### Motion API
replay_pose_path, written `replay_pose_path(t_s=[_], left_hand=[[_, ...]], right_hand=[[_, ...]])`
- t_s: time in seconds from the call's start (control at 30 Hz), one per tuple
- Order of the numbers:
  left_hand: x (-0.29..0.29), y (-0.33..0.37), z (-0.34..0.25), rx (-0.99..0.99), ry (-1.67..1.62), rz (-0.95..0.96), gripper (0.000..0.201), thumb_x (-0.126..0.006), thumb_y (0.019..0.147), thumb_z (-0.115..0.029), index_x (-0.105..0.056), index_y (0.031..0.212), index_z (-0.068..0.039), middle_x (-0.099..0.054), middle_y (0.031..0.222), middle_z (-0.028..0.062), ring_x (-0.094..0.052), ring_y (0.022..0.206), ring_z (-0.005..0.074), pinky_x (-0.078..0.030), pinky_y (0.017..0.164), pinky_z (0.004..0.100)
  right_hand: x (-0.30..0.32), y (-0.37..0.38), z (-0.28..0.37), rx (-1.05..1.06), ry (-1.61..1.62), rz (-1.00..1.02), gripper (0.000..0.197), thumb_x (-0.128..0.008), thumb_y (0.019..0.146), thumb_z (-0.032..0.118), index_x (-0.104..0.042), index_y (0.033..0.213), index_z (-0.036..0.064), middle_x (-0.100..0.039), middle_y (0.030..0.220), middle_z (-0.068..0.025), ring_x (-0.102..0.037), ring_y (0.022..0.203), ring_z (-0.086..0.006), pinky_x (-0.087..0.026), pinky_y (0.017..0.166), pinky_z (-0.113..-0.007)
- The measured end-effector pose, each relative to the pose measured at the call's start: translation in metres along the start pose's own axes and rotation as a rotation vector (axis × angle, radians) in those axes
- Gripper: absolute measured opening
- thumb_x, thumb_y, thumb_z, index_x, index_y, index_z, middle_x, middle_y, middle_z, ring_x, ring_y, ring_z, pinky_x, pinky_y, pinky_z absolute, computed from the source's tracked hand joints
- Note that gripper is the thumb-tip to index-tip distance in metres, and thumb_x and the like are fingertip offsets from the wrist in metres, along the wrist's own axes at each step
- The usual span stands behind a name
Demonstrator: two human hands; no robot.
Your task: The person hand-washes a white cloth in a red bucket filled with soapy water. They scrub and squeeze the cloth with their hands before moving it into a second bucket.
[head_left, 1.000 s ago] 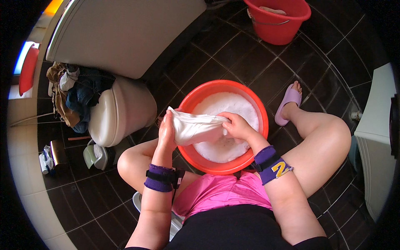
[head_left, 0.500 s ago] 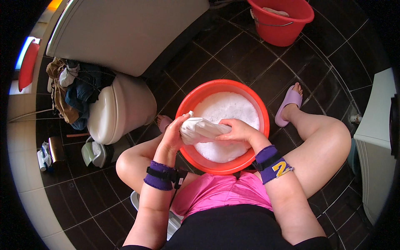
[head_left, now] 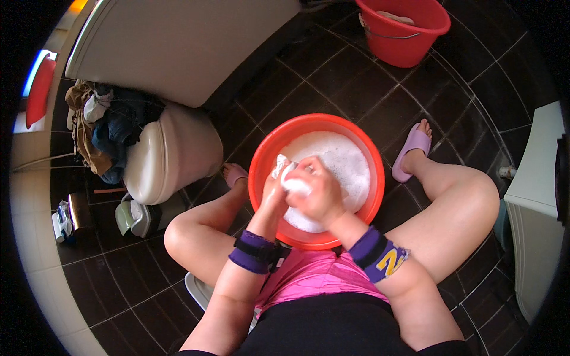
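Over a red basin (head_left: pixel 376 178) of white suds (head_left: pixel 350 160), my two hands are close together on a bunched white cloth (head_left: pixel 295 181). My left hand (head_left: pixel 274 193) is closed round it, and a twisted end of the cloth sticks up past the fingers. My right hand (head_left: pixel 320 193) is curled over the cloth from the right, somewhat smeared by motion, and covers much of it. The basin stands on the dark floor between my legs. Each wrist wears a purple band with a black strap.
A red bucket (head_left: pixel 404 44) with a light cloth inside stands at the far right. At left is a white toilet (head_left: pixel 178 157) with a pile of clothes (head_left: pixel 113 133) behind it. A large pale panel (head_left: pixel 184 44) lies beyond, and a white cabinet (head_left: pixel 537 196) at right.
My hands have drawn together, the right one moving left onto the cloth. The cloth, stretched between them before, is now bunched and mostly covered.
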State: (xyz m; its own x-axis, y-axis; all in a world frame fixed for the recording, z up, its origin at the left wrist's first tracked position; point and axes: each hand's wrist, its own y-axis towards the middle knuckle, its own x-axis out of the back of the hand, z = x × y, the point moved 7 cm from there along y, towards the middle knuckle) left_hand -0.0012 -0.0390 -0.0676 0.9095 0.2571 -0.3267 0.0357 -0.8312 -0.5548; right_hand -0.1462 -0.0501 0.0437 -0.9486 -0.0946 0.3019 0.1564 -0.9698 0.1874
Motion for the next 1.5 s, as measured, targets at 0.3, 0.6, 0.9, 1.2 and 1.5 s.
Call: replay_pose_path(t_s=[0.3,0.6,0.9,1.2,1.5], left_hand=[[-0.053,-0.019,0.013,0.078,-0.031,-0.086,0.04,-0.044,0.096,-0.032,-0.053,0.119,0.0,-0.059,0.11,0.0102,-0.059,0.095,0.0204,-0.048,0.082,0.0317],[-0.066,-0.022,0.01,0.142,0.036,-0.112,0.034,-0.054,0.091,-0.033,-0.058,0.104,-0.002,-0.063,0.093,0.0068,-0.06,0.082,0.0163,-0.049,0.067,0.0302],[-0.05,-0.014,0.023,0.233,-0.099,-0.058,0.035,-0.049,0.093,-0.035,-0.059,0.104,-0.003,-0.064,0.093,0.0096,-0.063,0.081,0.0197,-0.052,0.07,0.0336],[0.037,0.059,0.015,-0.032,0.142,-0.224,0.04,-0.068,0.081,-0.02,-0.048,0.11,0.0,-0.06,0.097,0.0103,-0.061,0.083,0.0194,-0.051,0.069,0.032],[0.05,0.114,0.1,0.153,0.632,-0.354,0.05,-0.051,0.074,0.0,-0.045,0.124,0.002,-0.059,0.106,0.0192,-0.061,0.095,0.0308,-0.051,0.073,0.04]], right_hand=[[0.018,0.005,-0.028,-0.117,-0.207,-0.246,0.017,-0.069,0.073,0.024,-0.061,0.07,0.0087,-0.057,0.076,-0.0099,-0.059,0.064,-0.0326,-0.049,0.057,-0.041],[0.011,0.004,-0.049,-0.205,-0.267,-0.128,0.015,-0.062,0.079,0.024,-0.065,0.076,0.0093,-0.06,0.082,-0.0096,-0.06,0.065,-0.0342,-0.049,0.058,-0.042],[0.012,0.018,-0.117,-0.546,-0.147,0.145,0.034,-0.057,0.085,0.038,-0.066,0.084,0.0054,-0.064,0.075,-0.0174,-0.063,0.071,-0.0342,-0.049,0.068,-0.043],[0.003,0.051,-0.14,-0.61,-0.13,0.281,0.052,-0.076,0.068,0.041,-0.062,0.096,-0.0005,-0.064,0.093,-0.0173,-0.062,0.085,-0.0258,-0.049,0.076,-0.035],[-0.066,0.033,-0.201,-0.499,-0.651,0.735,0.045,-0.06,0.074,0.011,-0.053,0.118,0.003,-0.05,0.121,-0.0253,-0.05,0.111,-0.0405,-0.043,0.093,-0.044]])
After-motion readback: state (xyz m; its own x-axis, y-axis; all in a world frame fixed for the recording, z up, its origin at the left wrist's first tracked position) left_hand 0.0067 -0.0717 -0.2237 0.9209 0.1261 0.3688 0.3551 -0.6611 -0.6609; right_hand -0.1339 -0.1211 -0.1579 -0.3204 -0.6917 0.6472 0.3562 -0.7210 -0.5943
